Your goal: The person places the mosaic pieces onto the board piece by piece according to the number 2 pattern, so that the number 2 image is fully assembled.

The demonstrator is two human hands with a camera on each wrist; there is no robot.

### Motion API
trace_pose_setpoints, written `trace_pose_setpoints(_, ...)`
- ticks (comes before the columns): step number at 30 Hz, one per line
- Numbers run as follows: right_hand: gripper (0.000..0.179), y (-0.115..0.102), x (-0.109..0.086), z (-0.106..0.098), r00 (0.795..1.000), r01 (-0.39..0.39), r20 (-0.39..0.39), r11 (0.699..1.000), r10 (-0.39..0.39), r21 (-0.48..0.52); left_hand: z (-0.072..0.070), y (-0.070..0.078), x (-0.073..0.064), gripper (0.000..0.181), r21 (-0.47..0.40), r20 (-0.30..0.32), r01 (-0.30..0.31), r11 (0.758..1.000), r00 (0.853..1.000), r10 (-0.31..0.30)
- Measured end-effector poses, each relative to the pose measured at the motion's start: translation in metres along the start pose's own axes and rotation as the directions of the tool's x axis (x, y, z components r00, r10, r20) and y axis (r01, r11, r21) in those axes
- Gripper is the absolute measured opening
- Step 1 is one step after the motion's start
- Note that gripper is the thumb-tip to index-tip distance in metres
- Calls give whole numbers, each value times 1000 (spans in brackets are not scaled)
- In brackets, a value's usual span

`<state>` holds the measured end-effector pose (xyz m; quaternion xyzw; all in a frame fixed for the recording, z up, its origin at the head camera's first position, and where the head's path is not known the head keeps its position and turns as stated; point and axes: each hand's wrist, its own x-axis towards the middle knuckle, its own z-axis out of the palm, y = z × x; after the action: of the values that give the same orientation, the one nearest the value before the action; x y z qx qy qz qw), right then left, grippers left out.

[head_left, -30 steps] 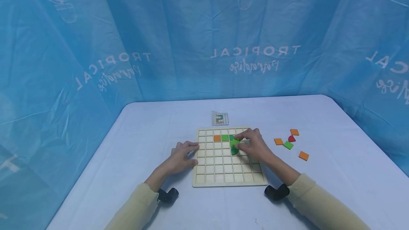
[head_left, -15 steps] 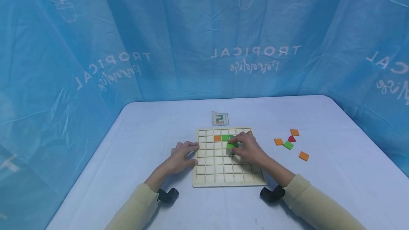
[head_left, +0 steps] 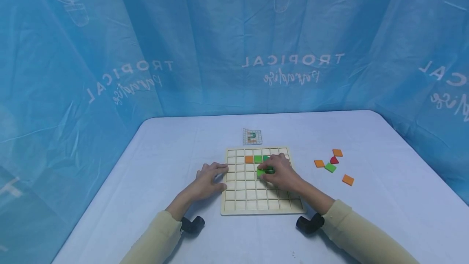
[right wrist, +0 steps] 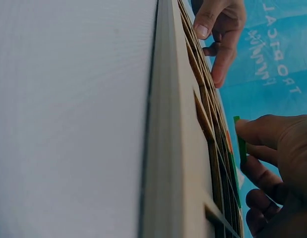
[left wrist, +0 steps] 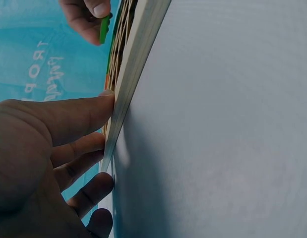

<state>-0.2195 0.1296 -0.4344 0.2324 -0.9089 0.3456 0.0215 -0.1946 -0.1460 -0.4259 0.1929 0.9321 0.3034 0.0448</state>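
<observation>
My right hand pinches a light green square tile between thumb and fingers, over the middle of a wooden grid board. In the right wrist view this tile is tilted and slightly above the grid. My left hand rests against the board's left edge, the thumb and fingertips touching its side. Along one row of the grid lie an orange tile, a green tile and a dark green piece. Another dark green piece is partly hidden by my right fingers.
Behind the board lies a small pattern card with a printed grid. Right of the board are several loose pieces: orange tiles, a green tile and a red piece. Blue curtains hang behind the white table.
My right hand has moved left and toward me with the light green tile, uncovering the board's upper right corner. The left hand has stayed at the board's edge.
</observation>
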Motion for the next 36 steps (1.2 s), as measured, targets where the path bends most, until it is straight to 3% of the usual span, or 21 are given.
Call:
trace_pose_setpoints(17, 23, 1, 0, 3, 999, 30, 15, 998, -29, -51, 0, 1, -1, 55, -22, 0, -10, 1000, 1000, 10)
trace_pose_setpoints(36, 27, 2, 0, 3, 998, 56, -23, 996, -58, -64, -2, 3, -1, 55, -13, 7, -9, 1000, 1000, 9)
